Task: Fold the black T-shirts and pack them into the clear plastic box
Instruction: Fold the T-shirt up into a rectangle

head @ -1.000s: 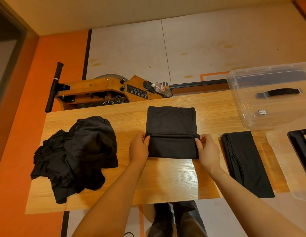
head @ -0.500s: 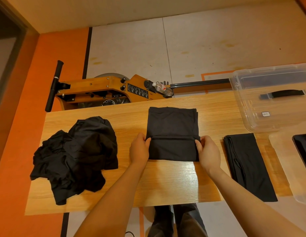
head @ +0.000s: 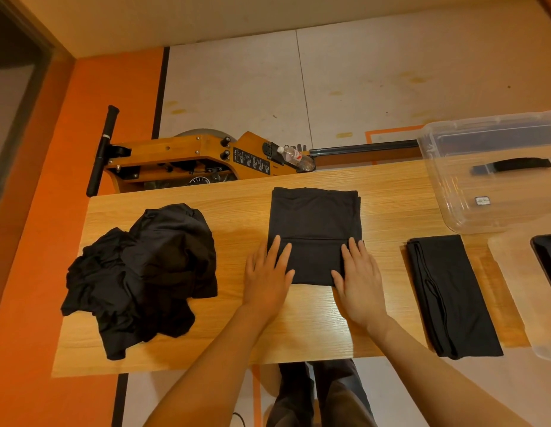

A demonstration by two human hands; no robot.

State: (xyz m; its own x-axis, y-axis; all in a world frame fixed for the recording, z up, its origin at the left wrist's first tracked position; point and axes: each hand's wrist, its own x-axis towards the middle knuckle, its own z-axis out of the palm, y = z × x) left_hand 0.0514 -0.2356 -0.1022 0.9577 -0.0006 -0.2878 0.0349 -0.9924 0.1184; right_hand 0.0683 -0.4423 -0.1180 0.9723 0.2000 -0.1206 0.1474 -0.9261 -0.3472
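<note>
Head view, small unreadable label [head: 482, 200] on clear plastic box [head: 453, 208]

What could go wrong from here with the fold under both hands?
1. Left hand and right hand lie flat on the folded flap of the T-shirt; the thin fabric may spring open once they lift.
2. The clear plastic box sits far right, beyond the folded shirt; carrying the fold across could brush it or loosen.
3. The unfolded pile lies near the table edge and might slide off.
</note>
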